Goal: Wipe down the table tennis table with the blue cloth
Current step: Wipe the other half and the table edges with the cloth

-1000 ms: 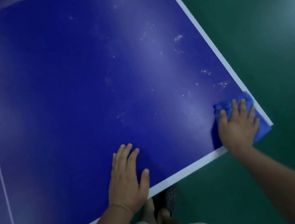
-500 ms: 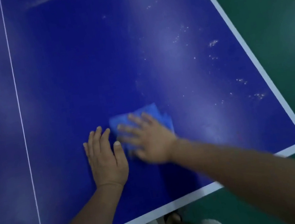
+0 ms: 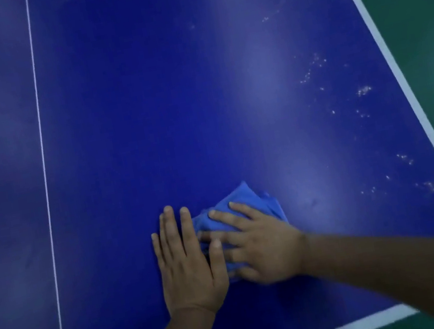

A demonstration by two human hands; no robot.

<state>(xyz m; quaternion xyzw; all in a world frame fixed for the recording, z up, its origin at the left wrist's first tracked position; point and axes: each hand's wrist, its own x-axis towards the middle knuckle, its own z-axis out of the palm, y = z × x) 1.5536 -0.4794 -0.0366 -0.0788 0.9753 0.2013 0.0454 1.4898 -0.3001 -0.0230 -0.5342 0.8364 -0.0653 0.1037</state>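
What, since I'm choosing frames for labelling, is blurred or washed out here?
Head view: the right hand pressing the blue cloth is motion-blurred; the left hand, flat on the table tennis table, looks sharper; pale glare patches cross that table; lighting is dim overall, yet the white specks near the right edge are readable.

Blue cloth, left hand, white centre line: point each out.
blue cloth (image 3: 241, 195), head view, bare upper fold.
left hand (image 3: 188, 269), head view, back of hand.
white centre line (image 3: 42, 154), head view, mid-length.

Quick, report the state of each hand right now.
Left hand: open, flat on the table, holding nothing.
Right hand: open, fingers spread, pressing the blue cloth onto the table.
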